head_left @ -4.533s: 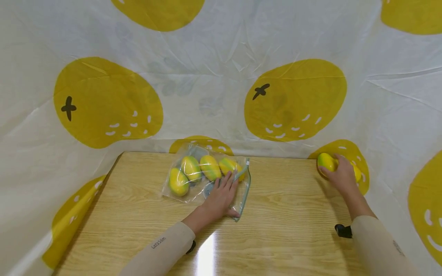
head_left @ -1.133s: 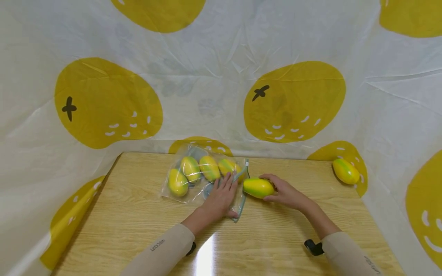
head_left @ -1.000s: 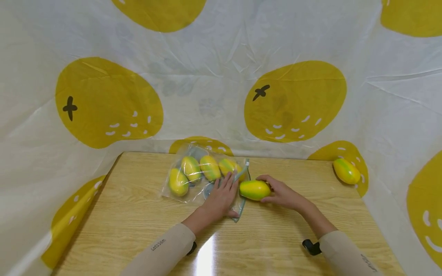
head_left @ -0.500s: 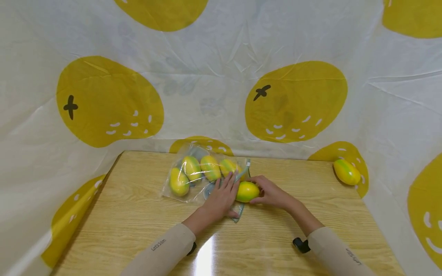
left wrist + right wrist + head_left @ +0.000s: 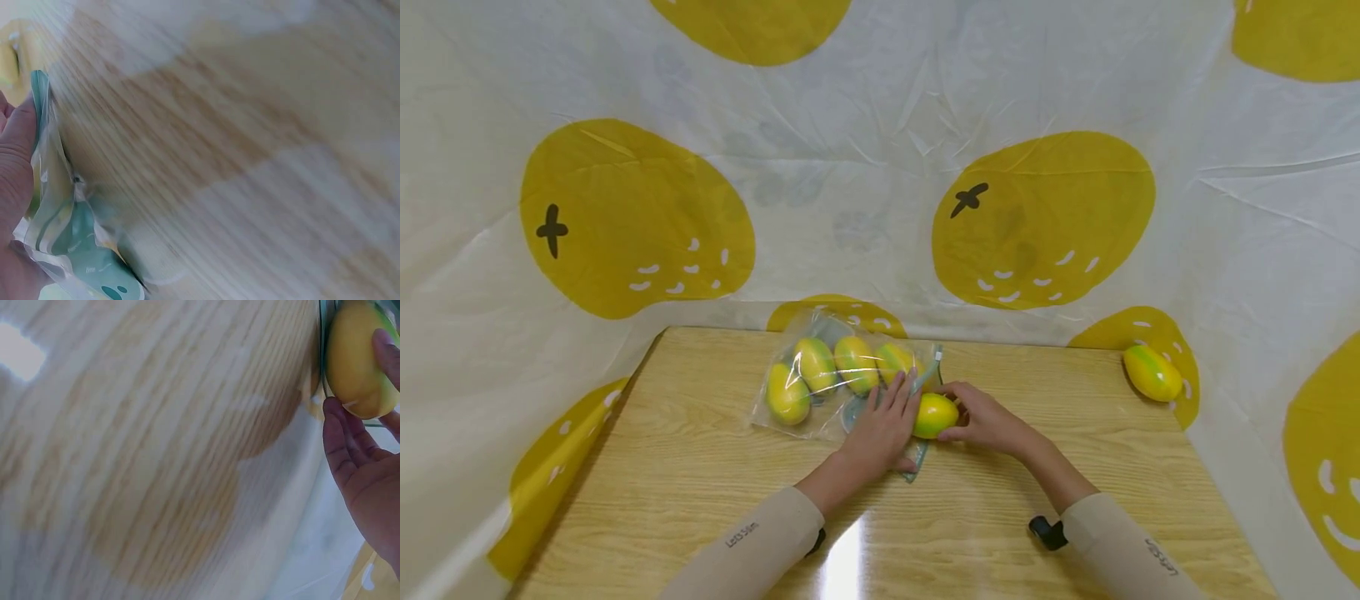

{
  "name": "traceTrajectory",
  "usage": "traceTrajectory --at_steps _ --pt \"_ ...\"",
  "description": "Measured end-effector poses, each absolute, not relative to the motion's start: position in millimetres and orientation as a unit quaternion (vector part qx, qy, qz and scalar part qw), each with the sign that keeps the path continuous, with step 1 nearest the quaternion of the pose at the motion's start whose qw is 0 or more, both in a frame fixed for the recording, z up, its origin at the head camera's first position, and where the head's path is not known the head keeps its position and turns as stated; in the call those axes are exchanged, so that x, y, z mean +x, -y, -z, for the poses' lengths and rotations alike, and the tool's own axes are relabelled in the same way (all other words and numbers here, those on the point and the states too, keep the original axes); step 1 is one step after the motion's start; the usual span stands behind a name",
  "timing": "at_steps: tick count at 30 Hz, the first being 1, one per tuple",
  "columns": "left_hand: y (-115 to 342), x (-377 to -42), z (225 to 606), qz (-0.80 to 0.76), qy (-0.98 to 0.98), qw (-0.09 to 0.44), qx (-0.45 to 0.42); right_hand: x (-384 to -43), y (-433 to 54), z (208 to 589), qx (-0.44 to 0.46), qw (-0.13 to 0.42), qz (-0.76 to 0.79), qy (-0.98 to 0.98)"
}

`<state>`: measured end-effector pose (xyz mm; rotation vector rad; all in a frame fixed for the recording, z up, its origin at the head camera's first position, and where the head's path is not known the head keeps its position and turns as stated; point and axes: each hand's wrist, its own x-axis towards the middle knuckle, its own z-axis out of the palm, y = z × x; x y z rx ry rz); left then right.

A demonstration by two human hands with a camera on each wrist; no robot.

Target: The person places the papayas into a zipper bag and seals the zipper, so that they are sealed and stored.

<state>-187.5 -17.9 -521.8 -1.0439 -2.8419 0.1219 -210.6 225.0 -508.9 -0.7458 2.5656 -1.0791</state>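
In the head view, a clear zip bag (image 5: 842, 429) with a green zip edge lies on the wooden table. Several yellow-green mangoes (image 5: 787, 394) are inside it. My left hand (image 5: 880, 433) rests on the bag near its mouth, fingers straight and spread, with the thumb along the green zip edge (image 5: 39, 94) in the left wrist view. My right hand (image 5: 992, 421) grips another mango (image 5: 936, 416) by its right end, its other end at the bag's mouth beside my left fingers. In the right wrist view, my thumb and fingers are on the mango (image 5: 357, 359), right by the zip edge.
One loose mango (image 5: 1152, 373) lies at the table's far right corner. A white curtain (image 5: 850, 225) with large yellow fruit prints encloses the back and sides of the table (image 5: 1037, 500).
My right hand has brought the mango from the far right corner leftward to the bag's mouth, moving it in slightly further over the last second. The left hand stays on the bag.
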Motion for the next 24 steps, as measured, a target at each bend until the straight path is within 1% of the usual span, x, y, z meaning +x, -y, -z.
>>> traceTrajectory --at_steps 6,16,24 --pt "16.5 -186.4 521.7 -0.057 0.934 0.059 -0.349 -210.2 -220.3 512.2 -0.253 0.142 0.385 -0.876" --pt "19.3 -185.9 523.0 -0.062 0.934 0.066 -0.346 -210.2 -216.0 515.9 -0.253 0.137 0.399 -0.871" --pt "19.8 -185.7 523.3 -0.067 0.935 0.07 -0.342 -209.0 -220.9 516.0 -0.294 0.124 0.395 -0.861"
